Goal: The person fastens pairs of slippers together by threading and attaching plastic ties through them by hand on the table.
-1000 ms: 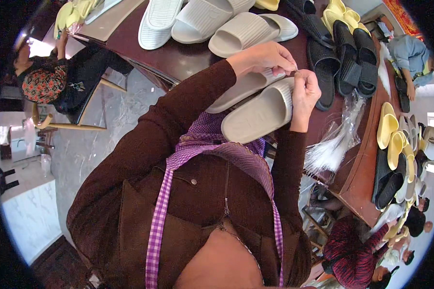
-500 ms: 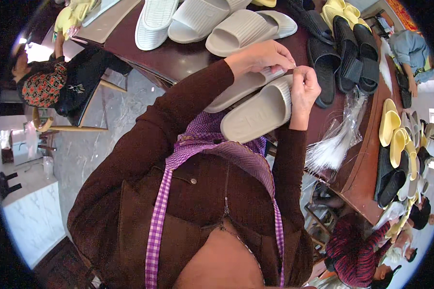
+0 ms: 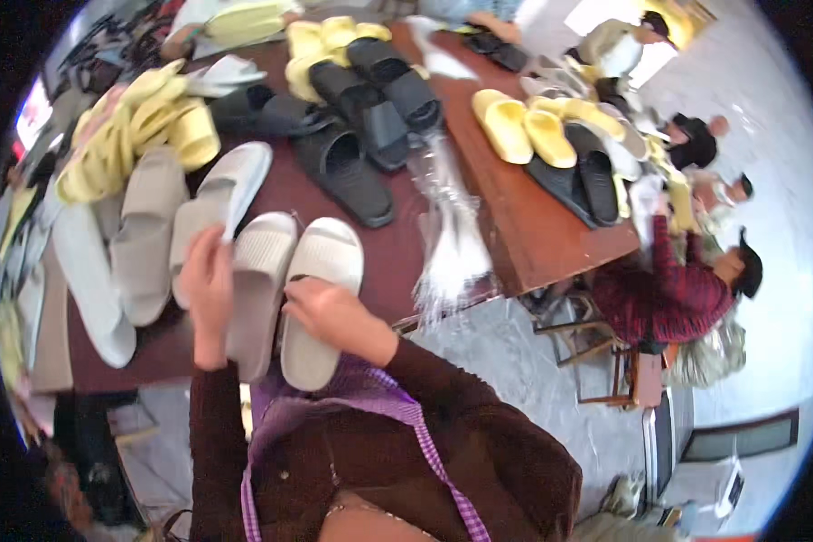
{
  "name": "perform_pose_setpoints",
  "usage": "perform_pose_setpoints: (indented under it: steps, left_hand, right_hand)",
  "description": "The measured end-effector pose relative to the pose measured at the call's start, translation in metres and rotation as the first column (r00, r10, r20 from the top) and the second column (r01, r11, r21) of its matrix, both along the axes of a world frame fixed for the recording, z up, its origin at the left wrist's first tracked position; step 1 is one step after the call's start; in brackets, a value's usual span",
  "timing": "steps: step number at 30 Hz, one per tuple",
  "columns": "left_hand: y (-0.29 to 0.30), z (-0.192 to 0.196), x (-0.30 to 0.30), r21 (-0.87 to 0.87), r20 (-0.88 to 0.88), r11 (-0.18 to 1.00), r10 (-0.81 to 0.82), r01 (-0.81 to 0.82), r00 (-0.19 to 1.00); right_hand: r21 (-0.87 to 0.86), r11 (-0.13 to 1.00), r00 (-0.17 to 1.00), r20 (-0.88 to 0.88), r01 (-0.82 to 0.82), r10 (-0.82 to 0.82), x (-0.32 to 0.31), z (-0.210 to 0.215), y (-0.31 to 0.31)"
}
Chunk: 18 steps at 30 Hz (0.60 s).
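Observation:
Two grey slide slippers lie side by side in front of me: a left slipper [image 3: 260,262] and a right slipper [image 3: 323,248], both with ribbed straps. My left hand [image 3: 210,287] is raised at the left slipper's outer side. Motion smears its fingers, so their grip does not show. Across the right slipper's footbed, just below the strap, reaches my right hand [image 3: 334,314]. Its fingers are bent and closed together at the slipper's inner edge, and whatever they pinch is hidden. Farther right, a bundle of thin clear-white plastic strands [image 3: 456,244] hangs toward the table edge.
More grey slippers [image 3: 144,239] and a yellow pile [image 3: 140,131] cover the table's left side. Black slippers [image 3: 343,172] lie beyond my pair. The brown table [image 3: 551,248] on the right bears yellow and black slippers. A person in a striped top [image 3: 664,289] sits beside it.
My view has swung to the right, bringing more of the tables into sight. My hands, together at the slippers' straps before, are now apart, one on each side of the pair.

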<state>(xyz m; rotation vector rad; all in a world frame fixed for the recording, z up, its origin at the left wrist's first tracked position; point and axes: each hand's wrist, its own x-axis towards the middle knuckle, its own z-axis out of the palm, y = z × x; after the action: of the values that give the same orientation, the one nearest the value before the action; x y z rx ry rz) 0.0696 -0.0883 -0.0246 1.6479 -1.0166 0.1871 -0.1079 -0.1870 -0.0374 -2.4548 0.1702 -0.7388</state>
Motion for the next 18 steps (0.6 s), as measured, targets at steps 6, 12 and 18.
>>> perform_pose_setpoints:
  steps: [6, 12, 18]
  left_hand:
    - [0.04, -0.002, -0.008, -0.112, 0.245, 0.973, 0.226, -0.204, 0.943]
    - [0.057, -0.038, 0.011, -0.109, 0.175, 0.947, 0.319, -0.304, 0.932]
    - [0.062, -0.062, 0.019, -0.148, 0.039, 0.947, 0.294, -0.285, 0.955]
  right_hand:
    - [-0.019, 0.978, 0.978, 0.011, 0.208, -0.208, 0.007, -0.005, -0.011]
    - [0.086, 0.945, 0.931, -0.219, 0.315, -0.29, 0.032, -0.001, -0.007]
    - [0.083, 0.924, 0.913, -0.21, 0.373, -0.35, 0.034, -0.006, -0.001]
